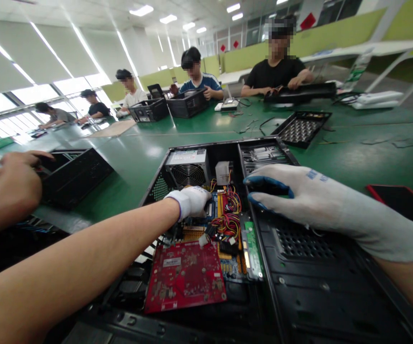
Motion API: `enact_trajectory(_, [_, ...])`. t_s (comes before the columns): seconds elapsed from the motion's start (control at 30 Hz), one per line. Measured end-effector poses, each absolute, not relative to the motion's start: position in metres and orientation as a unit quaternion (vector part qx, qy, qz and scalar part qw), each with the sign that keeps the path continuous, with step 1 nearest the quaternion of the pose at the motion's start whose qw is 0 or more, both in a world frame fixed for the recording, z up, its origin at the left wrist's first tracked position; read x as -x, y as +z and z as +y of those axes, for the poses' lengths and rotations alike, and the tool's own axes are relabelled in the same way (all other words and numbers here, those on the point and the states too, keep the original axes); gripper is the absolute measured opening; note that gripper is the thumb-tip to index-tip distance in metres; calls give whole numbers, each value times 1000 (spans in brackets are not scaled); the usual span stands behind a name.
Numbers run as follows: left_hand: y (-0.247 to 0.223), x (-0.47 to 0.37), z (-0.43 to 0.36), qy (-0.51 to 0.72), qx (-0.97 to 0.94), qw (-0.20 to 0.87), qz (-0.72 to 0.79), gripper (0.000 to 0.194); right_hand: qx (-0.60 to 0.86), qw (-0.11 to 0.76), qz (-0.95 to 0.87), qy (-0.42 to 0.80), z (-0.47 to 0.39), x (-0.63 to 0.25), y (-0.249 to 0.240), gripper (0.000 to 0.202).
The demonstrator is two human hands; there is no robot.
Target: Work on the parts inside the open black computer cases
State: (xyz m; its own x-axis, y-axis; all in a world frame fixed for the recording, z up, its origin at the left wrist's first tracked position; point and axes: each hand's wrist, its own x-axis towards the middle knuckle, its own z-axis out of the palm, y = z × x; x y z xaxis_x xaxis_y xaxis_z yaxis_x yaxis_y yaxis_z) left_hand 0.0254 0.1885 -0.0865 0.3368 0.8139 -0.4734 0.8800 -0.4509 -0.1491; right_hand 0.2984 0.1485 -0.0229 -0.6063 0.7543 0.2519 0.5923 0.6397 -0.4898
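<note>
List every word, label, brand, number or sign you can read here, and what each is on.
Nothing reads clearly.
Right glove: blue print, too blurred.
Left glove: faint blue print, too small.
Red circuit board: white sticker and markings, too small.
Power supply: label too blurred.
Red wall sign: no legible text.

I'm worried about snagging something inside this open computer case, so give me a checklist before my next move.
1. Gloves on left hand and right hand: ok.
2. Wires well away from left hand: not ok, they lie close beside it.
3. Red board clear of both hands: ok.
4. Left fingertips' contact: cannot tell, hidden.
5. Power supply unplugged: cannot tell.
</note>
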Motion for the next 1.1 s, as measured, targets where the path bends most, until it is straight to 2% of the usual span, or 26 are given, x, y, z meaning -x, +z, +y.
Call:
enact_trajectory(0.23, [-85, -29, 185, -239, -810, 74, 530, 50, 382, 230, -876, 185, 149, -299, -24, 47])
enact_trajectory(0.7, [-82, -27, 188, -262, -810, 90, 517, 47, 382, 222, -877, 191, 145, -298, -21, 42])
enact_trajectory(0.83, [-84, -26, 190, -258, -803, 85, 530, 54, 379, 218, -877, 198, 146, -298, -22, 39])
enact_trajectory(1.1, [-91, -24, 193, -263, -806, 88, 522, 52, 379, 214, -880, 189, 143, -296, -20, 43])
